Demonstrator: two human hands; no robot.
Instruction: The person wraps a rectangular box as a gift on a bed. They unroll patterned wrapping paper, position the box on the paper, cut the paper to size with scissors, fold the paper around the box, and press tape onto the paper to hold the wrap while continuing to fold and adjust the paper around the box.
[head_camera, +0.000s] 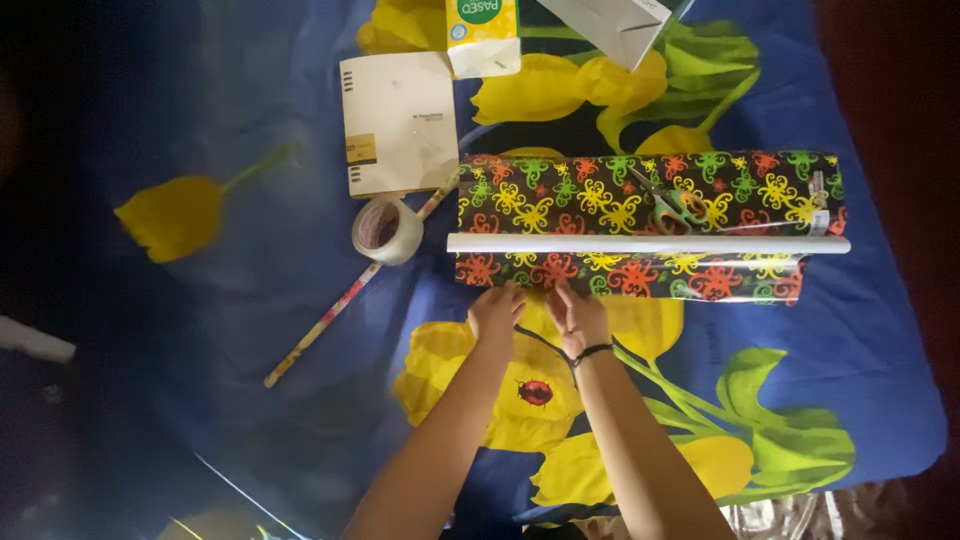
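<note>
A sheet of black wrapping paper (640, 190) with bright flower shapes lies across a blue cloth with yellow tulips (250, 270). A white roll (650, 243) lies along the sheet, near its front edge. My left hand (495, 312) and my right hand (576, 315) rest side by side at the paper's near edge, fingers touching it. My right wrist wears a dark band. Scissors (672, 205) with orange and green handles lie on the paper.
A roll of clear tape (387, 229) sits left of the paper. A thin patterned stick (345, 298) runs diagonally under it. A cream flat box (398, 122), a yellow-green carton (483, 35) and a white folded box (615, 25) lie farther back.
</note>
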